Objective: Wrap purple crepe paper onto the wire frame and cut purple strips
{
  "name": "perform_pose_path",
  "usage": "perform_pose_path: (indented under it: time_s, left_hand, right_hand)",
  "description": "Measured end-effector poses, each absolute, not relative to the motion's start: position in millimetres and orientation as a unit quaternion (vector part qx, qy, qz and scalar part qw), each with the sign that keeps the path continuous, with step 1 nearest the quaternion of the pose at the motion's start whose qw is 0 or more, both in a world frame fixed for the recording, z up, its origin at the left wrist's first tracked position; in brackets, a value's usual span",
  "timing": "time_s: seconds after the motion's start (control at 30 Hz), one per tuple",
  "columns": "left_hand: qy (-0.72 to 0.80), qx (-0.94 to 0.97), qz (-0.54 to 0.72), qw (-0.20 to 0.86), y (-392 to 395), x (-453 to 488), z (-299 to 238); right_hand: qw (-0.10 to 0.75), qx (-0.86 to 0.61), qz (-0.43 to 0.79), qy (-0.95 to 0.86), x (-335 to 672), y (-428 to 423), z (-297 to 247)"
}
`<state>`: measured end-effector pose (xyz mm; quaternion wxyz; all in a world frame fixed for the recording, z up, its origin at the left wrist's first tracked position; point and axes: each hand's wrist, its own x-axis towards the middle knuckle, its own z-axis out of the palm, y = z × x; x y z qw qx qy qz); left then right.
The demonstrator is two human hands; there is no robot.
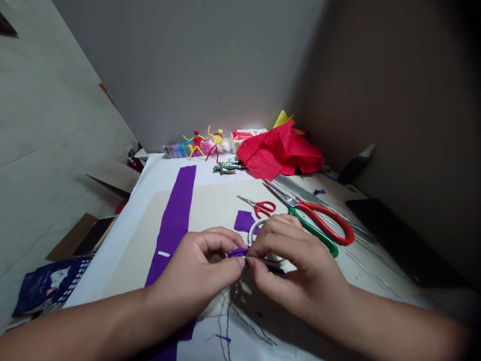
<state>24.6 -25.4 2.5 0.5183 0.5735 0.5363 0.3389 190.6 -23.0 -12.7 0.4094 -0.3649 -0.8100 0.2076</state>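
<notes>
1. Hands meet low over the counter (124, 240): my left hand (199, 273) and my right hand (296, 265), fingertips nearly touching.
2. Left hand: fingers curled in, thumb and forefinger closed tight on one end of a small purple paper wad (237, 252).
3. Right hand: curled the same way, thumb and forefinger clamped on the wad's other end. The wad sits between the two pinches, just above the counter, in front of me at centre.
4. Thin dark wire (228, 311) hangs from the pinch point down toward me. I cannot tell whether my fingers also grip it.
5. White ring (254, 228) lies just behind my right knuckles, partly hidden.
6. Purple scrap (244, 220) lies beside the ring; small red scissors (263, 207) just beyond it.
7. Large scissors (319, 223), with one red and one green handle, lie to the right of my right hand.
8. Long purple strip (175, 220) runs away from my left wrist.
9. Crumpled red paper (281, 150) sits at the far edge, against the wall.
</notes>
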Motion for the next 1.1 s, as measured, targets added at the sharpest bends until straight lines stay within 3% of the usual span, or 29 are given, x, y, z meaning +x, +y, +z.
perform_pose_path:
  time_s: [0.23,0.37,0.9,1.1]
  left_hand:
    - [0.521,0.596,0.348,0.502,-26.5,25.7,2.6]
    - [0.509,0.619,0.36,0.478,-27.2,25.8,0.5]
    - [0.502,0.638,0.389,0.436,-30.1,25.5,0.7]
    - [0.508,0.635,0.394,0.428,-28.1,25.1,0.7]
  right_hand:
    - [0.376,-0.41,0.379,-0.74,189.2,-15.8,-8.4]
    - [0.352,-0.427,0.411,-0.724,190.1,-15.7,-5.4]
    - [0.391,-0.447,0.313,-0.741,202.9,-4.1,-2.7]
    - [0.332,-0.44,0.155,-0.82,222.3,13.9,-7.2]
